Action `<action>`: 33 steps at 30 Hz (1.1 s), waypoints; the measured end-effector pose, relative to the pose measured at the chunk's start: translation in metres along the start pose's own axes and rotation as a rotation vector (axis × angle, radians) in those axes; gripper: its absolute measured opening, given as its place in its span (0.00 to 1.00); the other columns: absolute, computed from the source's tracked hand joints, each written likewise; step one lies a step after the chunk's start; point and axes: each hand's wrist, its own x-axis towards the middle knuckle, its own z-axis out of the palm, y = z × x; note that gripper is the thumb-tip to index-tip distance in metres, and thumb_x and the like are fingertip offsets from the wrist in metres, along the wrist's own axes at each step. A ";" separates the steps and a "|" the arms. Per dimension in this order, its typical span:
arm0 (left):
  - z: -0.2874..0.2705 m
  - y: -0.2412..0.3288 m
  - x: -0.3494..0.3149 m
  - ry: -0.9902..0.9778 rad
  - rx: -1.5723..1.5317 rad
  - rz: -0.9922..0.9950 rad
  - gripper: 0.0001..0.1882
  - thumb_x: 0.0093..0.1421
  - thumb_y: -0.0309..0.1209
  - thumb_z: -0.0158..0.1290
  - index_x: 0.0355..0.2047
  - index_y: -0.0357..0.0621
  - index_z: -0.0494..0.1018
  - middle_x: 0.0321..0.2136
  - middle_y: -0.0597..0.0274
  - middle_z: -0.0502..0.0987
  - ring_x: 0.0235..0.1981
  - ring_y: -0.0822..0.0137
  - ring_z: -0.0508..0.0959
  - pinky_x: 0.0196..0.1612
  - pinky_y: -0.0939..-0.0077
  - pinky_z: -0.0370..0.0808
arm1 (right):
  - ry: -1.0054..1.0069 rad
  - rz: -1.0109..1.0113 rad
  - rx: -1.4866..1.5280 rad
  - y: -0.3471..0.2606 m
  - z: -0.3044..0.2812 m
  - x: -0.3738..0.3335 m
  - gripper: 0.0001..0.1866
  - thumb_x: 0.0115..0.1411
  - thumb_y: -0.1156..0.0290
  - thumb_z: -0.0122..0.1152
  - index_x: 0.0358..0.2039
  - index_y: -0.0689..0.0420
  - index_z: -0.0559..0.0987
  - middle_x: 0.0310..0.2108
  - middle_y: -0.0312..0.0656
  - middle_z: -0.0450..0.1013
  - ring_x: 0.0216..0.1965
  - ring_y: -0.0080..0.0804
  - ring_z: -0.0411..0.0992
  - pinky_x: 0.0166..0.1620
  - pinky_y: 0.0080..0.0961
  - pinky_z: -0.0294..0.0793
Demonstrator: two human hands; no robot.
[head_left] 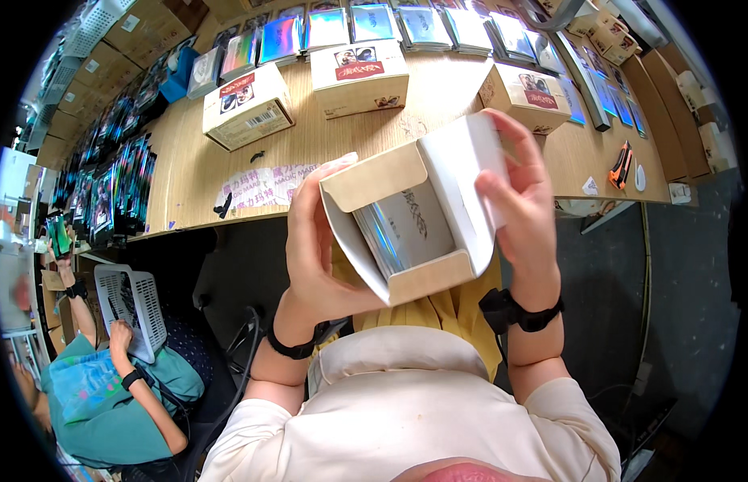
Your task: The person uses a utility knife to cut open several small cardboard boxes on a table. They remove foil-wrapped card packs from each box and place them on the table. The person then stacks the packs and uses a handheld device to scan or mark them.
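Note:
Above my lap, in front of the table edge, I hold a small cardboard box [372, 178] with its top open. My left hand [311, 249] is closed round its left side. With thumb on one face and fingers behind, my right hand [525, 193] grips the raised white lid [462, 173]. Two tan side flaps stand folded out. Inside sits a stack of shiny silver packs [379, 238], next to a pale panel [422, 221] with dark lettering. The outer faces of the box are mostly hidden.
On the wooden table [181, 165] stand three closed boxes [247, 108] and a back row of silver-foil stacks [372, 24]. An orange cutter [621, 165] lies at right. To the left, a person in green [117, 394] sits with a white basket [133, 309], near dark packs [113, 197].

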 end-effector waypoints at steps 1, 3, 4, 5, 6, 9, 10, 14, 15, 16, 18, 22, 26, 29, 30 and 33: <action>-0.001 0.000 0.002 -0.024 0.003 -0.002 0.66 0.30 0.33 0.78 0.66 0.34 0.48 0.64 0.47 0.57 0.63 0.56 0.64 0.64 0.61 0.63 | -0.064 0.046 0.029 0.007 0.001 -0.003 0.34 0.59 0.74 0.65 0.64 0.58 0.60 0.46 0.45 0.74 0.46 0.27 0.74 0.48 0.22 0.74; -0.002 0.004 0.003 -0.068 0.015 -0.010 0.68 0.30 0.32 0.78 0.67 0.34 0.46 0.63 0.47 0.58 0.63 0.56 0.63 0.64 0.62 0.64 | -0.157 0.132 0.212 0.021 0.013 -0.009 0.33 0.60 0.73 0.64 0.64 0.57 0.60 0.50 0.44 0.71 0.50 0.24 0.70 0.49 0.20 0.71; -0.001 0.002 0.001 -0.049 -0.064 -0.065 0.68 0.31 0.32 0.78 0.67 0.34 0.45 0.63 0.46 0.58 0.64 0.56 0.63 0.64 0.62 0.63 | -0.159 0.196 0.209 0.021 0.013 -0.012 0.32 0.62 0.72 0.62 0.64 0.57 0.60 0.49 0.42 0.70 0.49 0.23 0.69 0.49 0.20 0.71; -0.001 0.003 0.002 -0.022 -0.049 -0.064 0.67 0.31 0.32 0.78 0.67 0.34 0.45 0.63 0.46 0.58 0.64 0.55 0.63 0.65 0.61 0.62 | -0.120 0.126 0.118 0.022 0.011 -0.010 0.32 0.62 0.72 0.62 0.63 0.57 0.60 0.48 0.41 0.70 0.47 0.23 0.69 0.49 0.21 0.71; -0.001 0.003 0.003 0.003 -0.038 -0.060 0.67 0.32 0.32 0.77 0.67 0.34 0.46 0.63 0.45 0.58 0.64 0.55 0.63 0.65 0.61 0.62 | -0.077 0.052 0.025 0.025 0.006 -0.008 0.31 0.62 0.72 0.62 0.63 0.57 0.61 0.47 0.41 0.70 0.46 0.23 0.69 0.48 0.22 0.71; 0.000 0.000 0.006 0.149 0.255 -0.062 0.66 0.33 0.28 0.76 0.68 0.34 0.44 0.62 0.45 0.60 0.62 0.57 0.65 0.64 0.63 0.63 | 0.294 -0.500 -0.678 0.022 -0.004 0.005 0.23 0.59 0.78 0.62 0.55 0.58 0.72 0.45 0.41 0.70 0.43 0.28 0.69 0.45 0.21 0.70; -0.001 -0.001 0.006 0.180 0.353 -0.071 0.65 0.34 0.27 0.75 0.68 0.34 0.45 0.61 0.45 0.60 0.62 0.56 0.66 0.64 0.63 0.63 | 0.329 -0.703 -0.910 0.015 -0.006 0.005 0.21 0.57 0.80 0.63 0.52 0.59 0.75 0.45 0.43 0.70 0.42 0.31 0.70 0.43 0.20 0.71; 0.007 -0.005 0.006 0.277 0.404 -0.117 0.64 0.34 0.27 0.75 0.68 0.34 0.46 0.61 0.45 0.61 0.61 0.56 0.66 0.63 0.61 0.64 | 0.044 -0.896 -1.003 -0.001 0.014 -0.014 0.16 0.52 0.82 0.65 0.44 0.60 0.80 0.44 0.47 0.72 0.38 0.36 0.72 0.37 0.23 0.74; 0.006 -0.005 0.006 0.287 0.369 -0.132 0.64 0.34 0.27 0.76 0.68 0.35 0.46 0.61 0.45 0.61 0.61 0.56 0.66 0.63 0.61 0.64 | 0.057 -0.896 -0.879 0.004 0.021 -0.019 0.17 0.52 0.83 0.65 0.44 0.60 0.80 0.42 0.48 0.73 0.34 0.35 0.73 0.33 0.23 0.75; 0.005 -0.004 0.007 0.297 0.315 -0.113 0.62 0.38 0.35 0.75 0.66 0.32 0.47 0.59 0.45 0.61 0.60 0.54 0.67 0.61 0.62 0.67 | 0.072 -0.901 -0.892 0.006 0.021 -0.022 0.17 0.52 0.84 0.65 0.44 0.60 0.80 0.42 0.49 0.73 0.34 0.35 0.73 0.34 0.22 0.75; -0.007 -0.003 0.008 0.397 0.196 -0.034 0.62 0.38 0.35 0.75 0.67 0.33 0.47 0.60 0.46 0.61 0.60 0.55 0.66 0.62 0.61 0.66 | 0.115 -0.881 -0.903 0.007 0.013 -0.021 0.17 0.52 0.85 0.64 0.44 0.61 0.80 0.42 0.49 0.72 0.33 0.33 0.72 0.34 0.20 0.75; -0.054 -0.003 0.018 0.785 0.251 0.061 0.56 0.43 0.33 0.74 0.66 0.34 0.50 0.59 0.51 0.63 0.60 0.58 0.66 0.62 0.62 0.65 | 0.198 -0.748 -0.820 0.013 0.001 -0.020 0.14 0.55 0.87 0.60 0.43 0.63 0.79 0.42 0.45 0.71 0.30 0.24 0.69 0.31 0.16 0.70; -0.126 -0.016 0.027 0.940 0.632 -0.096 0.55 0.46 0.30 0.72 0.65 0.29 0.46 0.59 0.42 0.60 0.61 0.54 0.64 0.65 0.60 0.61 | 0.180 -0.726 -0.855 0.020 -0.002 -0.022 0.13 0.55 0.87 0.60 0.41 0.63 0.80 0.40 0.44 0.71 0.30 0.25 0.70 0.31 0.17 0.71; -0.148 -0.028 0.030 0.966 0.918 -0.244 0.57 0.46 0.36 0.72 0.65 0.27 0.44 0.58 0.34 0.58 0.59 0.48 0.66 0.63 0.58 0.65 | 0.120 -0.724 -0.904 0.023 0.000 -0.021 0.13 0.54 0.89 0.59 0.39 0.62 0.80 0.39 0.44 0.71 0.31 0.27 0.70 0.31 0.18 0.71; -0.152 -0.033 0.029 0.916 0.977 -0.243 0.59 0.45 0.39 0.73 0.65 0.27 0.44 0.57 0.32 0.58 0.58 0.45 0.66 0.61 0.56 0.66 | 0.117 -0.712 -0.906 0.021 0.003 -0.021 0.13 0.53 0.90 0.59 0.38 0.62 0.80 0.38 0.44 0.72 0.31 0.29 0.71 0.32 0.20 0.72; -0.152 -0.042 0.030 0.811 1.183 -0.371 0.62 0.42 0.40 0.74 0.65 0.28 0.44 0.56 0.30 0.59 0.57 0.40 0.65 0.59 0.52 0.66 | 0.070 -0.736 -0.924 0.023 0.004 -0.018 0.13 0.52 0.91 0.60 0.37 0.63 0.80 0.37 0.44 0.72 0.31 0.30 0.72 0.32 0.21 0.73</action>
